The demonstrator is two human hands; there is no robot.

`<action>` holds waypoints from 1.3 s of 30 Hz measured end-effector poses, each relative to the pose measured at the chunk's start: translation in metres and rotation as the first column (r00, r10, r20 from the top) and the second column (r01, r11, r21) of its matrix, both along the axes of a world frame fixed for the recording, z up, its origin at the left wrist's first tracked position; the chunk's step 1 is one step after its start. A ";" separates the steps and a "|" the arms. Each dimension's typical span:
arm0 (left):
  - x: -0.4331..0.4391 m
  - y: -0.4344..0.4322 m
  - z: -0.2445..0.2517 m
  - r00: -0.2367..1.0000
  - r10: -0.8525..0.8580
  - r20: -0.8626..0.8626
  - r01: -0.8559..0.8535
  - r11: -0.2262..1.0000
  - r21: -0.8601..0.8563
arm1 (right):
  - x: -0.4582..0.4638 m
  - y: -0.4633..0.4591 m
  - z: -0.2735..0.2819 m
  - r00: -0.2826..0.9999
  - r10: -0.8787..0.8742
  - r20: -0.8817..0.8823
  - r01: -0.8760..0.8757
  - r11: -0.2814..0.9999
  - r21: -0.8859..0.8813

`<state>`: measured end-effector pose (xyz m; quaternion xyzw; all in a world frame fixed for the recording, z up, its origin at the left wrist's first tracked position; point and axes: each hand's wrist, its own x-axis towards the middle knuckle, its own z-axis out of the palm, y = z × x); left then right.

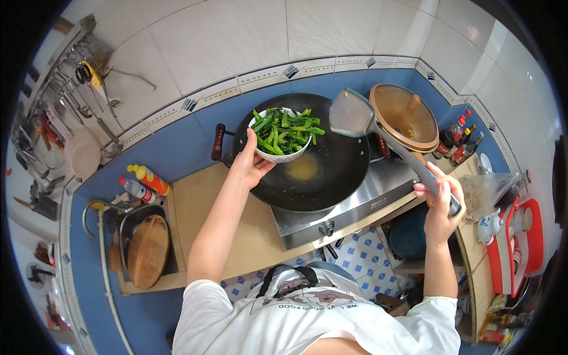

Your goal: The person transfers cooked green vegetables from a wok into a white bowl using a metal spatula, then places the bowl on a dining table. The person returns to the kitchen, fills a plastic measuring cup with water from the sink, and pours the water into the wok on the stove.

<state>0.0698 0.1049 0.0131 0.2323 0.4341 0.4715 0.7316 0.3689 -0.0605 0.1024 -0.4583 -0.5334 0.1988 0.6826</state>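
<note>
My left hand (254,165) grips the side of a white bowl (284,157), thumb on its rim. Cooked leafy greens (284,128) with cut stems fill the bowl, some hanging over the edge. It is above the left part of a black wok (341,173), where a small pool of yellowish liquid (302,167) lies at the bottom. My right hand (441,204) is closed around the dark handle of a metal wok spatula (353,113). The spatula's blade is raised over the wok's right rim, beside a glass-lidded pot (404,117).
The wok sits on a stainless-steel gas stove (293,228). Sauce bottles (457,137), a plastic bag (481,191) and a red-and-white rack (501,257) stand at the right. Leftward are a sink with a wooden lid (148,253), two bottles (151,179) and hanging utensils (84,88).
</note>
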 end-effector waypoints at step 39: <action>-0.242 -0.191 -0.214 0.880 0.474 0.027 -0.451 0.852 -0.266 | -0.336 -0.079 -0.155 0.332 0.465 0.820 -0.641 0.750 -0.166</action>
